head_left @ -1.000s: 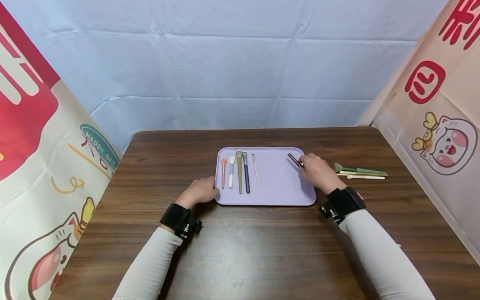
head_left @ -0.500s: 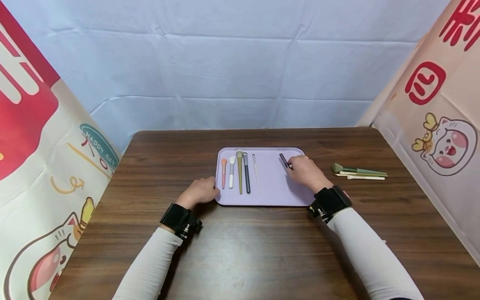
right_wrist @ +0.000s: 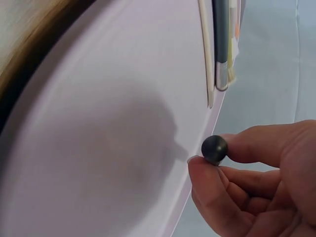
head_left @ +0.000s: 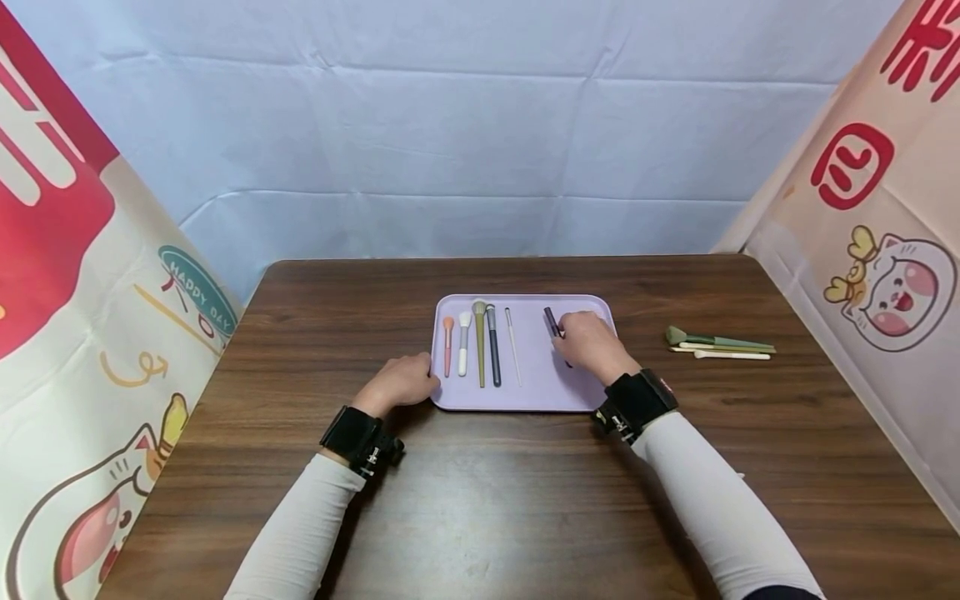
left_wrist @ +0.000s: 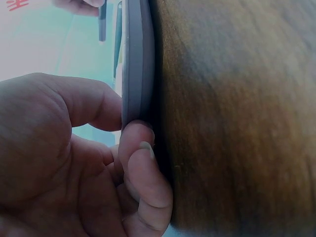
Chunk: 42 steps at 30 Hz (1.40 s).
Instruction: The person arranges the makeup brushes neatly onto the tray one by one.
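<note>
My left hand (head_left: pixel 399 382) grips the left edge of a lilac tray (head_left: pixel 540 400); in the left wrist view the fingers (left_wrist: pixel 148 177) curl against its rim (left_wrist: pixel 136 64). Over the tray's right half, my right hand (head_left: pixel 594 343) pinches a slim dark makeup brush (head_left: pixel 551 321) between thumb and fingertips. Its rounded dark end (right_wrist: pixel 215 149) faces the right wrist camera. Side by side on the tray lie a coral brush (head_left: pixel 447 346), a white-and-grey brush (head_left: pixel 462 343), an olive brush (head_left: pixel 480 346), a dark grey brush (head_left: pixel 493 346) and a thin white brush (head_left: pixel 513 346).
On the wooden table (head_left: pixel 480 500), right of the tray, lies a small group of brushes: a green brush (head_left: pixel 716 340) and a white-handled brush (head_left: pixel 731 356) among them. A pale cloth (head_left: pixel 450 150) hangs behind the table, with printed sheets (head_left: pixel 885 275) at the sides.
My right hand has moved left over the tray with the dark brush, which has turned closer to parallel with the laid-out brushes. The left hand stays at the tray's edge.
</note>
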Each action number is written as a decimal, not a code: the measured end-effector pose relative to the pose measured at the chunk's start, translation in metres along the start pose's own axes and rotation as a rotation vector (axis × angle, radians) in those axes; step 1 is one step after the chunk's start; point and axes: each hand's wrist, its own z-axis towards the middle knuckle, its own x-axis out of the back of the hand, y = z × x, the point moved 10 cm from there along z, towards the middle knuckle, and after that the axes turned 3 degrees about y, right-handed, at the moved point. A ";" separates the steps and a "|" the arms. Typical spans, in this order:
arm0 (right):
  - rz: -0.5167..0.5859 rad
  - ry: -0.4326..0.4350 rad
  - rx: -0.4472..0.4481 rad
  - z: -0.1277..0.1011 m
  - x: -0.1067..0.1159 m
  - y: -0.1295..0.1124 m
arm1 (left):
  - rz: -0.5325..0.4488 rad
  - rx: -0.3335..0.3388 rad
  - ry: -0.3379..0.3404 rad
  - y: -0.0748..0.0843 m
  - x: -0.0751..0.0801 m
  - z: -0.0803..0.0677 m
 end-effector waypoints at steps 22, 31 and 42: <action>0.044 -0.016 -0.040 0.006 -0.018 -0.022 | 0.000 0.001 0.000 0.002 0.000 0.000; 0.063 -0.036 -0.033 0.007 -0.024 -0.026 | 0.015 0.012 -0.001 0.000 0.000 0.000; 0.097 -0.051 -0.036 0.007 -0.028 -0.029 | 0.008 0.009 0.002 0.000 0.000 0.000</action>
